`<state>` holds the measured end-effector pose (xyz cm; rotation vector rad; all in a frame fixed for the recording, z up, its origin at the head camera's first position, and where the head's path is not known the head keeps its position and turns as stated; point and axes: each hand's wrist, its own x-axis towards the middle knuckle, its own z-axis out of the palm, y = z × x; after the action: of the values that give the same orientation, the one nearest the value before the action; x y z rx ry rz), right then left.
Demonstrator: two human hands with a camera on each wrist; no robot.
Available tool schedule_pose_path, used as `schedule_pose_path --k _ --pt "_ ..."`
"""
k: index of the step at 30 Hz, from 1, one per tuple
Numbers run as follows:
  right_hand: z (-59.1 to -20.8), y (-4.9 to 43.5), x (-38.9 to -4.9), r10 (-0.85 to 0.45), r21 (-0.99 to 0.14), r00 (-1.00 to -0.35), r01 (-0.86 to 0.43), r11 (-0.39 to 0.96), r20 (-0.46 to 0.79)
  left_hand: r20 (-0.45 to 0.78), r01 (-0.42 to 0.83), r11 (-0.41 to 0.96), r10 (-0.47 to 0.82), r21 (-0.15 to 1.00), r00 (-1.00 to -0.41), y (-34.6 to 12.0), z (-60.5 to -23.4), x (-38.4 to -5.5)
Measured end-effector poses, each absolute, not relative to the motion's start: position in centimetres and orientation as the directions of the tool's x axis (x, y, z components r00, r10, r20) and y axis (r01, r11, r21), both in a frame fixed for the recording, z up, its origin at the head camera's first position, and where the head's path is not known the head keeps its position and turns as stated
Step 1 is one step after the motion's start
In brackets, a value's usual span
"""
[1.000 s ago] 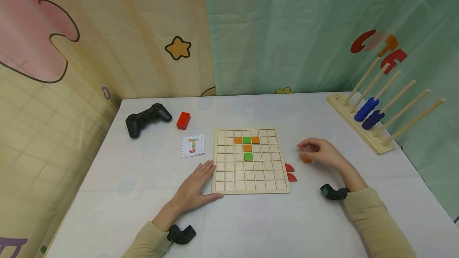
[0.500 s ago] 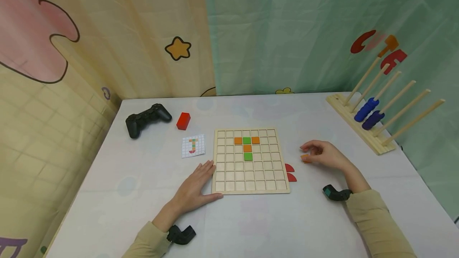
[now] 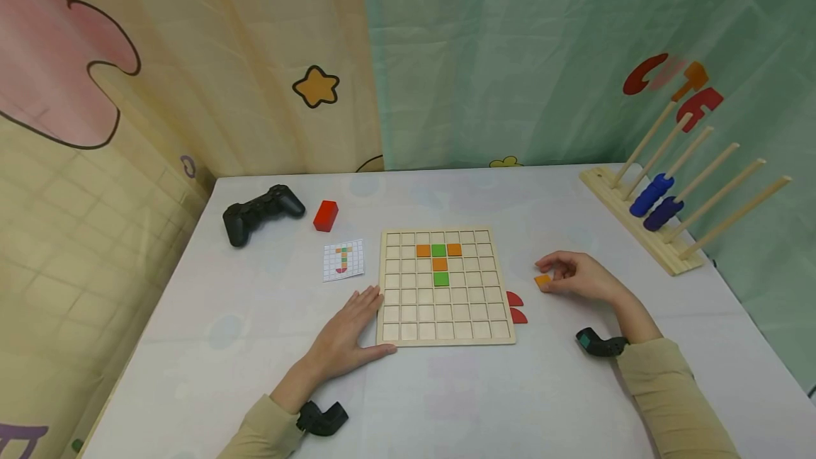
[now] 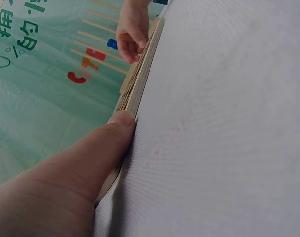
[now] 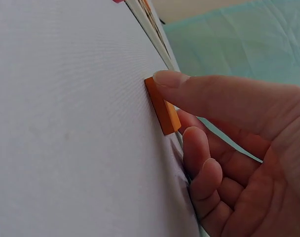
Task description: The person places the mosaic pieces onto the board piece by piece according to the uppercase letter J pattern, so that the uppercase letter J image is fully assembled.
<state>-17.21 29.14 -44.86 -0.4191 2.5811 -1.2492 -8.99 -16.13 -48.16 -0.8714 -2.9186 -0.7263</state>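
A wooden grid board lies flat on the table, with orange and green square tiles set in a T-like pattern. My left hand lies with straight fingers along its left side; in the left wrist view the thumb touches the board's edge. To the right of the board, my right hand pinches a loose orange tile low at the tabletop. The right wrist view has the thumb on this orange tile; the index fingertip is hidden behind it.
Two red quarter-round pieces lie against the board's right edge. A pattern card, a red block and a black game controller are at the left. A wooden peg rack with blue beads stands at the right.
My right hand has shifted slightly right and nearer to me, and more of the orange tile shows at its fingertips. The left hand and board stay in place.
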Motion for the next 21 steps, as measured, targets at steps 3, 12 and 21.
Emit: schedule_pose_path --k 3,12,21 --pt "-44.89 29.16 -17.21 -0.359 -0.785 -0.929 -0.158 0.599 -0.087 0.142 0.523 0.736 0.518 0.43 -0.844 -16.15 -48.17 -8.99" --pt "-45.14 29.11 -17.16 -0.342 -0.767 -0.936 -0.159 0.622 -0.083 0.142 0.521 0.738 0.514 0.429 -0.846 -16.14 -48.23 -8.98" --pt "-44.73 28.36 -16.93 -0.31 -0.734 -0.947 -0.151 0.662 -0.084 0.14 0.526 0.737 0.52 0.424 -0.842 -16.11 -48.14 -8.98"
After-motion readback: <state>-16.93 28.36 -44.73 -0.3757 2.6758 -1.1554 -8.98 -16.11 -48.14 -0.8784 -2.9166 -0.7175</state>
